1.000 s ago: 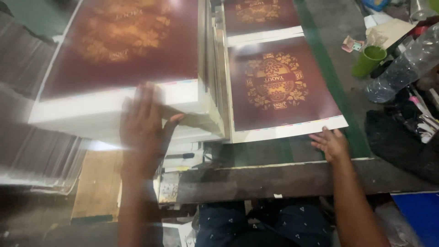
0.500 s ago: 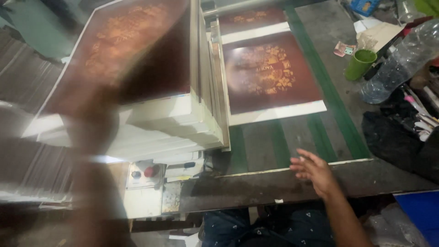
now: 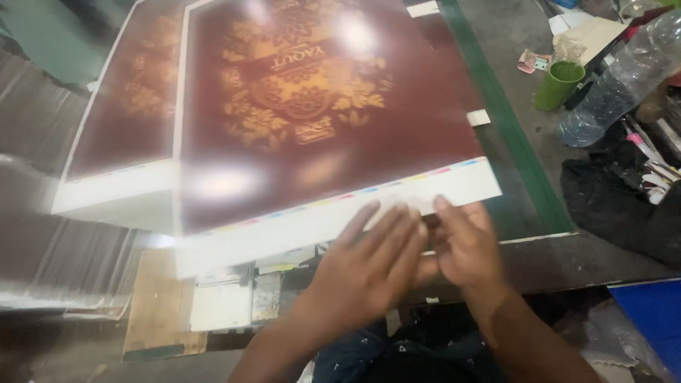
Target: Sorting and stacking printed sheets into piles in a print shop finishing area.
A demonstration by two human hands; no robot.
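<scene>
The printed sheet (image 3: 319, 120) is dark maroon with a golden floral ornament and a white margin; the cup (image 3: 558, 85) is green.

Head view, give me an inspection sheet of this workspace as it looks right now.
Surface: dark table with a green strip.
Job's things: glossy maroon printed sheet with gold ornament, white margin toward the person; stack of like sheets to its left.
Clutter: green cup, clear plastic bottle, black bag, pens.
Hands: left hand and right hand, fingers flat at the sheet's near edge.
Cables: nothing seen.
Surroundings: blue bin, grey floor.
</scene>
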